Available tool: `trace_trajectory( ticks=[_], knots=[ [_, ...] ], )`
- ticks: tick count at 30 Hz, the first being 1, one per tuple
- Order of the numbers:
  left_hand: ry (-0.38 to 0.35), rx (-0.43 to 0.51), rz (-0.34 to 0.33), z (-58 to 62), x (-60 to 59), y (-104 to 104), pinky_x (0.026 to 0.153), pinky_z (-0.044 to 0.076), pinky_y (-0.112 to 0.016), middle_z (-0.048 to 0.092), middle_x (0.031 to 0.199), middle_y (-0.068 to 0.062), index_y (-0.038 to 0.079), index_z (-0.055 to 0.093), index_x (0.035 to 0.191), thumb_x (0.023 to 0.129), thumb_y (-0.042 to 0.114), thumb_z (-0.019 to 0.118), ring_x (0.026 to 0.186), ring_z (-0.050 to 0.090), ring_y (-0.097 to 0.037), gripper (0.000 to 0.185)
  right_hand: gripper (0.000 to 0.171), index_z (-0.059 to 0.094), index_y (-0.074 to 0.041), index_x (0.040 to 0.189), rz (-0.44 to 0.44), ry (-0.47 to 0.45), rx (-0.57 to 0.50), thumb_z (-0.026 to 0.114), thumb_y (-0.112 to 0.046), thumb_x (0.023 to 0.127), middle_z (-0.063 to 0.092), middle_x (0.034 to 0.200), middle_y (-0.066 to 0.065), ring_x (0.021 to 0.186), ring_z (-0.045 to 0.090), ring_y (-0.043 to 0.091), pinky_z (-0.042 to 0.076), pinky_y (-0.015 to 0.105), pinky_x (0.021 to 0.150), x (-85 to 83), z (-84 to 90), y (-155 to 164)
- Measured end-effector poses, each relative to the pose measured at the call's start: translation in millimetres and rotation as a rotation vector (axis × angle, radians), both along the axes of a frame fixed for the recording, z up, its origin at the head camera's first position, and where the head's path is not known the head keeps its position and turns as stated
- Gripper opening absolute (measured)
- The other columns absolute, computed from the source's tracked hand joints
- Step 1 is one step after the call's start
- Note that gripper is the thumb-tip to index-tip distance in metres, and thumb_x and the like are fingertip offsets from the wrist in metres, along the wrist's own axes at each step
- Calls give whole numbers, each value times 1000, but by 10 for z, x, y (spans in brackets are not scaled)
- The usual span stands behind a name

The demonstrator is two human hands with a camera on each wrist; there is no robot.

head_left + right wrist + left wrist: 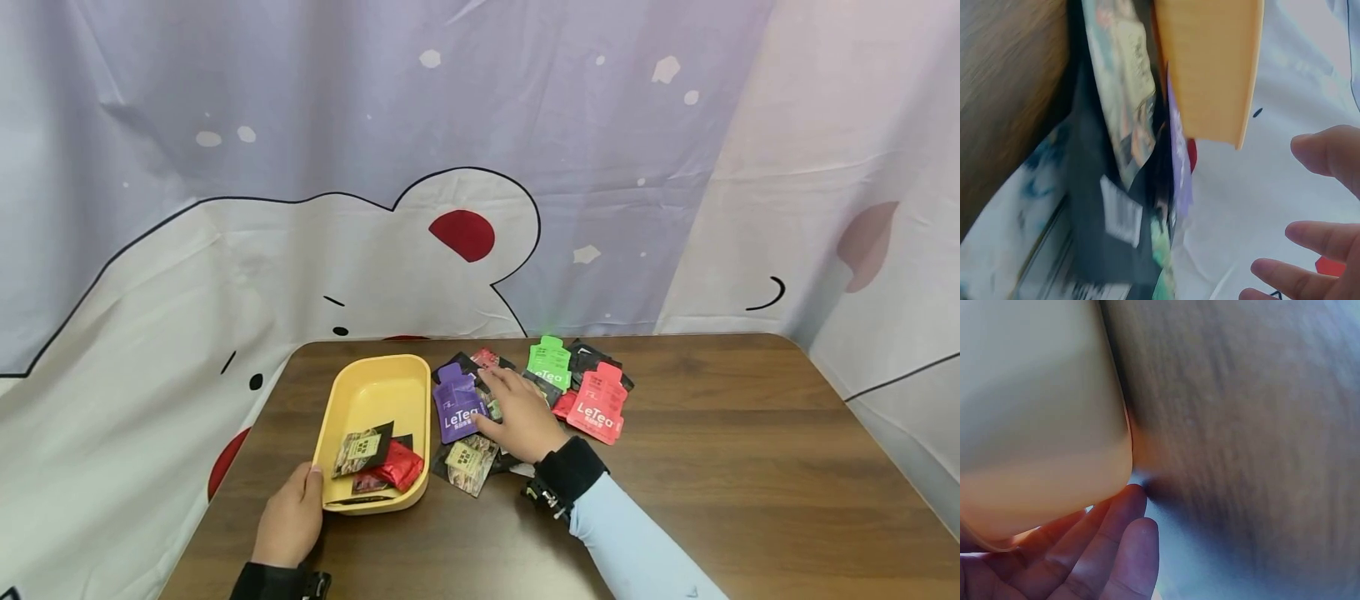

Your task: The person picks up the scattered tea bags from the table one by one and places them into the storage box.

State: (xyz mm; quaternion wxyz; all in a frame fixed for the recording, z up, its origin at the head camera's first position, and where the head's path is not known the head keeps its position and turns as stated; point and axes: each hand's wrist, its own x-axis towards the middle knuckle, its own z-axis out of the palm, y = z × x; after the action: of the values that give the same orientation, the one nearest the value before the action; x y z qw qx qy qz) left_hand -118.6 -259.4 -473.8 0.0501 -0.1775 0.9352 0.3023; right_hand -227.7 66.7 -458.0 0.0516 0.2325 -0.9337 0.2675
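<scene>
My left hand [291, 515] grips the near left corner of a yellow plastic tray [422, 400], its fingers [1125, 515] against the tray's outer side. Inside the tray lie a black patterned sachet [363, 448], a red foil packet [400, 467] and other flat packets. To the right, my right hand [521, 417] is over a pile of sachets with its fingers spread, and nothing is held in it. Nearest to its thumb is a purple LeTea pouch [456, 404]. Another patterned sachet [470, 464] lies just in front. The hand hides part of the pile.
Right of the hand are a green LeTea pouch [550, 361], a coral-red LeTea pouch [600, 406] and black packets [587, 357]. The brown wooden table [750, 467] meets a printed curtain [600, 167] along its far edge.
</scene>
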Motion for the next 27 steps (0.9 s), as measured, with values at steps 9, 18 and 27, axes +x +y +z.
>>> trace_trajectory(
  ticks=[9, 18, 27],
  knots=[
    [-11, 0, 5, 12, -9, 8, 103, 41, -64, 51, 142, -31, -5, 41, 146, 111, 33, 23, 131, 50, -50, 55, 72, 43, -10, 153, -45, -17, 11, 71, -39, 94, 43, 155, 20, 144, 41, 40, 27, 61, 119, 15, -37, 241],
    [-24, 6, 19, 11, -10, 16, 104, 41, -64, 51, 142, -31, -4, 41, 146, 111, 37, 20, 131, 51, -49, 58, 73, 43, -9, 153, -84, 7, 45, 72, -38, 92, 45, 153, 22, 144, 41, 39, 30, 61, 117, -16, -97, 519],
    [-40, 10, 28, 2, -21, 17, 105, 40, -64, 50, 143, -31, -5, 39, 147, 111, 39, 18, 130, 51, -47, 60, 73, 44, -9, 152, -133, -16, 67, 72, -38, 92, 44, 152, 24, 143, 41, 43, 28, 63, 117, -41, -185, 780]
  ],
)
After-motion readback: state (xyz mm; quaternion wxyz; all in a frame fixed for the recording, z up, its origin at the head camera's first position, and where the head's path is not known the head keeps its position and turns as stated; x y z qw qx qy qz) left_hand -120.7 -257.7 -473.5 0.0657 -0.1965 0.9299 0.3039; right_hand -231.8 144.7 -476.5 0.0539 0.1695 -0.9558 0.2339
